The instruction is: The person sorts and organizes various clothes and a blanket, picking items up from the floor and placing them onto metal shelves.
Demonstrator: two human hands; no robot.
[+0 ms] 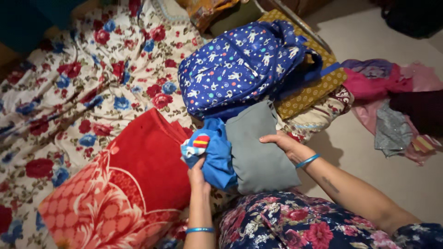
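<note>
Bedding fills the left of the view: a floral sheet (69, 87) with red and blue roses covers the bed, and a red blanket (115, 184) with a pale flower pattern lies folded on it, just beside the person's forearm. The left hand (197, 174) comes up from the bottom edge, forearm nearly vertical, a blue bangle at the wrist, fingers clenched around the lower part of a bunched blue garment (213, 154) with a striped patch at its top. Touching that garment on its right side is a folded grey cloth (258, 150). The right hand (280, 139) lies flat on the grey cloth's right edge, fingers extended and pointing left, pressing rather than gripping; its arm runs diagonally from the lower right corner, bent at the elbow, with another blue bangle at the wrist. Above both cloths, a blue backpack (240, 64) printed with small white figures rests on a mustard dotted cushion (314, 90). A heap of pink and grey clothes (392, 106) lies on the floor, well apart.
</note>
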